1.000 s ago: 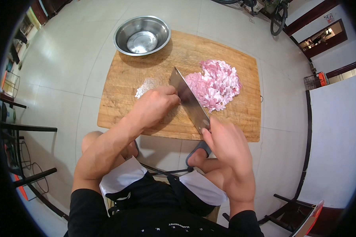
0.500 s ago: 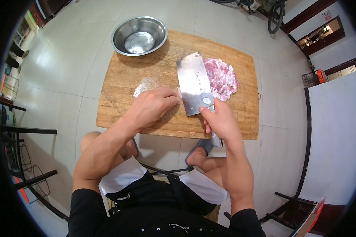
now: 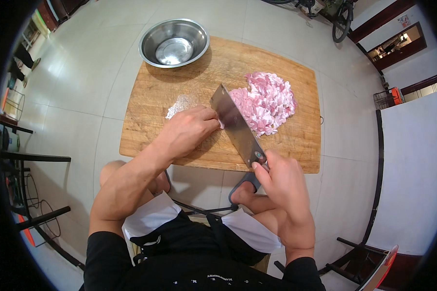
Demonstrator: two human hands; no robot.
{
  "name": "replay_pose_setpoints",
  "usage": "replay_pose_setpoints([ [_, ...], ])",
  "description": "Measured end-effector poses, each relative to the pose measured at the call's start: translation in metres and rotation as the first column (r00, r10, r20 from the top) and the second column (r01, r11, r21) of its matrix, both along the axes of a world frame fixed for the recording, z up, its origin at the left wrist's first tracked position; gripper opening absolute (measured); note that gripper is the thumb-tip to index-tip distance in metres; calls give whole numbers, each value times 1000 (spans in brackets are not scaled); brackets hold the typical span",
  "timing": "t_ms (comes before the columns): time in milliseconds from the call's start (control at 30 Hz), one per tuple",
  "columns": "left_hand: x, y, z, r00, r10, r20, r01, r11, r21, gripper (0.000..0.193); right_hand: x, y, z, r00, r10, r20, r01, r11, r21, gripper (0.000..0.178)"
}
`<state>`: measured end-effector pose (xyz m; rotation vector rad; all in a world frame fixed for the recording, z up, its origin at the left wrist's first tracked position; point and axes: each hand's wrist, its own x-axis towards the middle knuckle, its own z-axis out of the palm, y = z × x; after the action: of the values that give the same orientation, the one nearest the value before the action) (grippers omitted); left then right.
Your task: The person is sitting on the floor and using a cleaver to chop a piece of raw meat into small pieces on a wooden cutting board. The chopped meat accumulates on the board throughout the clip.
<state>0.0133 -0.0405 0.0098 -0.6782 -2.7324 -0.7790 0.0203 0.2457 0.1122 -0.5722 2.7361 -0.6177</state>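
Note:
My right hand (image 3: 282, 177) grips the handle of a broad steel cleaver (image 3: 238, 127), its blade standing on edge over the wooden cutting board (image 3: 155, 136). Against the left side of the blade, my left hand (image 3: 192, 127) has its fingers curled down, pinching a small strip of pale pink meat (image 3: 222, 124) that mostly hides under them. To the blade's right lies a heap of chopped pink and white meat (image 3: 272, 103). A small whitish patch of scraps (image 3: 179, 105) sits just beyond my left hand.
An empty steel bowl (image 3: 174, 43) stands on the board's far left corner. Black metal frame legs (image 3: 39, 157) are at the left, a white panel (image 3: 412, 174) at the right. A bicycle wheel (image 3: 343, 22) shows at the far right, and a person's feet (image 3: 34, 64) at far left.
The cleaver has turned from lying flatter to upright on edge, its handle coming nearer to me. More of the meat heap shows now. My left hand stays nearly in place.

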Motion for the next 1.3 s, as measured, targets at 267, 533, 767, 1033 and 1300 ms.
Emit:
replay_pose_setpoints([
  [267, 0, 2, -2, 1000, 13, 3, -13, 999, 32, 15, 4, 4, 14, 994, 103, 40, -107, 989, 104, 25],
  [533, 4, -2, 0, 998, 16, 57, -17, 1000, 24, 13, -25, -45, -15, 994, 110, -6, -109, 991, 77, 27],
  [767, 0, 3, -3, 1000, -3, 17, 2, 999, 52, 15, -79, -18, -45, 842, -66, 535, 245, 931, -272, 22],
  [1033, 5, 3, 0, 998, 59, 34, -61, 996, 60, 16, -87, 21, -29, 786, -85, 613, 321, 903, -286, 16],
  [1300, 6, 3, 10, 996, 56, 76, -58, 998, 28, 15, -35, 28, -4, 993, -114, 22, 115, 991, -72, 25],
])
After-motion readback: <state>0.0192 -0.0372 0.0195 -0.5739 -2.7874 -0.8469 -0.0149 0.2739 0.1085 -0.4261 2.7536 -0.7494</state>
